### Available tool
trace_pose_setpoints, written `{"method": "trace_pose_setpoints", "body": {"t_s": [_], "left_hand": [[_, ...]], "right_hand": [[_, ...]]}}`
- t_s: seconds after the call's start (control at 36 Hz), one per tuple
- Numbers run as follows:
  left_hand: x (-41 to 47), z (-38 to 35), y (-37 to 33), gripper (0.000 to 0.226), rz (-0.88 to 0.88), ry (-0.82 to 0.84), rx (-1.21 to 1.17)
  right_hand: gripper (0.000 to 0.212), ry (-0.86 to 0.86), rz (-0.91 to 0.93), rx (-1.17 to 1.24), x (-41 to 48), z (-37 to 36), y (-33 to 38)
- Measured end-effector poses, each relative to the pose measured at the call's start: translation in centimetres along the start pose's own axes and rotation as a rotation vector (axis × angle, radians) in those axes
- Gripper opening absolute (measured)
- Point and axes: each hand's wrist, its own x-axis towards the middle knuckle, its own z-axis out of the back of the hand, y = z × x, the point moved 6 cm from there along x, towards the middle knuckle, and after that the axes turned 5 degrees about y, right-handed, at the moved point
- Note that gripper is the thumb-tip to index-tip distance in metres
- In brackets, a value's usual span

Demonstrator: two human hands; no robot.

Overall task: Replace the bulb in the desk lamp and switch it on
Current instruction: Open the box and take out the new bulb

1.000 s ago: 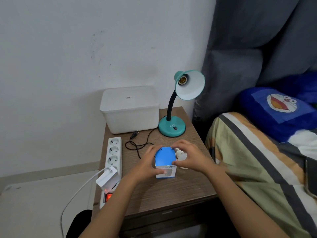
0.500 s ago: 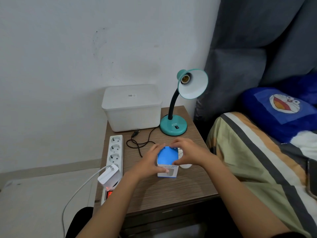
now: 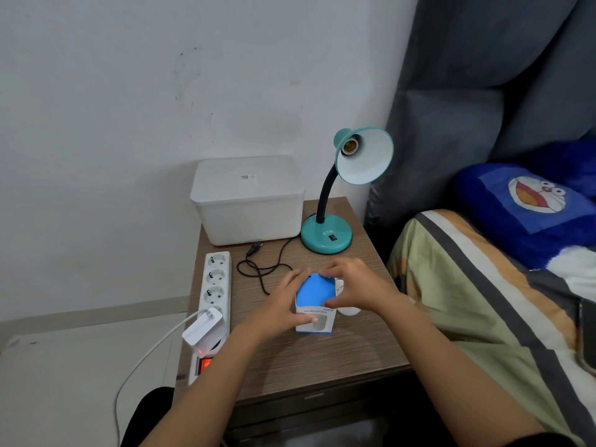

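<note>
Holding the small blue-and-white box [image 3: 314, 303] with both hands, we are at the unpacking step. Our left hand [image 3: 283, 301] clasps its left side, thumb across the near face, and our right hand [image 3: 351, 290] curls over its far right corner. The box stands on the bedside table [image 3: 322, 362], near the middle. A white bulb [image 3: 350, 311] lies just right of the box, partly under our right hand; whether any finger touches it we cannot tell. The teal desk lamp [image 3: 325, 235] stands at the far right of the table, its socket [image 3: 350, 146] empty. Its plug [image 3: 254, 248] lies loose beside the power strip [image 3: 216, 285], which has 3 free outlets. Next, we judge, the box must be opened at its top, then the fresh bulb freed.
</note>
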Motion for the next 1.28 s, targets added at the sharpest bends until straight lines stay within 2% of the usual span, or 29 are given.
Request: {"method": "trace_pose_setpoints", "body": {"t_s": [0.47, 0.89, 1.14, 1.28], "left_hand": [[-0.4, -0.2, 0.1, 0.093, 0.015, -0.002, -0.002], [-0.1, -0.1, 0.2, 0.093, 0.021, -0.001, 0.01], [-0.4, -0.2, 0.2, 0.094, 0.04, -0.011, -0.016], [-0.6, -0.3, 0.3, 0.093, 0.035, -0.037, -0.035]], "right_hand": [[0.063, 0.001, -0.038, 0.051, 0.5, -0.4, -0.5], [0.064, -0.031, 0.022, 0.033, 0.3, -0.1, -0.3], [0.064, -0.102, -0.083, 0.164, -0.6, -0.3, -0.7], [0.057, -0.175, -0.179, 0.312, -1.3, -0.3, -1.3]]}}
